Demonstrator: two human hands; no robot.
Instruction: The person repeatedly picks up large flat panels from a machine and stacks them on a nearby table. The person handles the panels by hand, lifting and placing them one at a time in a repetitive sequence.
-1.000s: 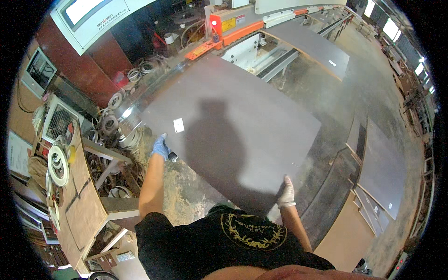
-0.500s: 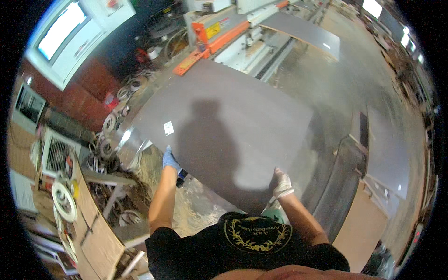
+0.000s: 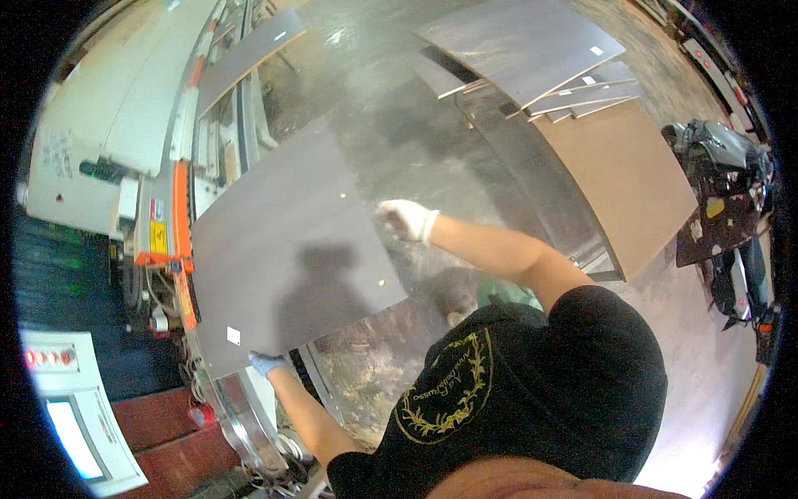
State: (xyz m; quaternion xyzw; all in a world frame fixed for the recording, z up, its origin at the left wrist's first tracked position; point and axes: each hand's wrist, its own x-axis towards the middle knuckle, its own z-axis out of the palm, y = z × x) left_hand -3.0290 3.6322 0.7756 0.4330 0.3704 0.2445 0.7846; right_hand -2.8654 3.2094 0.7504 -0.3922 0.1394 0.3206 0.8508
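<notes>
A large grey panel (image 3: 274, 224) lies before me, its left side along the machine with the orange edge. It bears a small white label near its near left corner and my shadow falls over it. My left hand (image 3: 266, 363), in a blue glove, is closed on the panel's near edge, close to that label; its underside fingers are hidden. Just off the right edge of the panel hovers my right hand (image 3: 407, 220) in a white glove. Its fingers are curled in and I see nothing in them.
The edge machine (image 3: 179, 216) runs along the left, with another grey board (image 3: 249, 62) farther along it. At the far right, grey panels (image 3: 532, 50) lie near a brown board (image 3: 619, 179). A control cabinet (image 3: 83, 416) stands at lower left; a motorbike (image 3: 719, 158) is at right.
My view has swung to the right, so the machine and panel now appear farther left. My right hand has come off the panel's edge; my left stays at its near edge.
</notes>
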